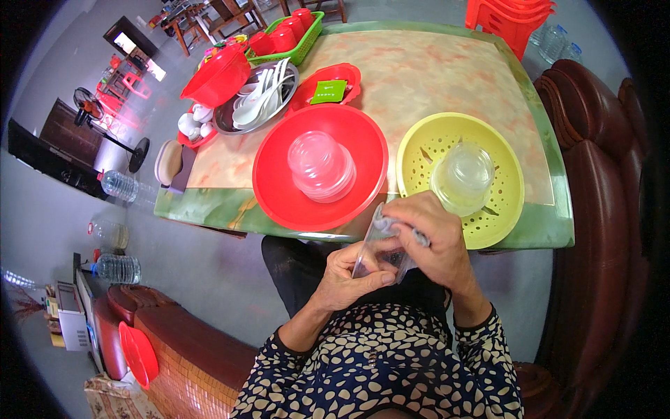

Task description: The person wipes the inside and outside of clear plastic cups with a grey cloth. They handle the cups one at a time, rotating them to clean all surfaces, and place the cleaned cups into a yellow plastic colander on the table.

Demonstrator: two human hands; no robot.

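Observation:
Just off the table's front edge, my left hand [348, 277] grips a clear plastic container [367, 250] by its lower side. My right hand [437, 235] holds a grey cloth [386, 224] against the container's rim; part of the cloth shows between the fingers. Left of the hands, a stack of clear plastic containers [320, 165] stands in a red plastic basin [272, 194]. On the right, a yellow perforated colander [460, 124] holds more clear containers [465, 178], with my right hand partly in front of its near rim.
Behind the red basin are a red tray [353, 78] with a green packet [328, 91], a metal bowl [222, 118] of white spoons, a tilted red bowl [220, 76] and a green basket [313, 36] of red cups. A brown leather sofa [581, 262] stands at right.

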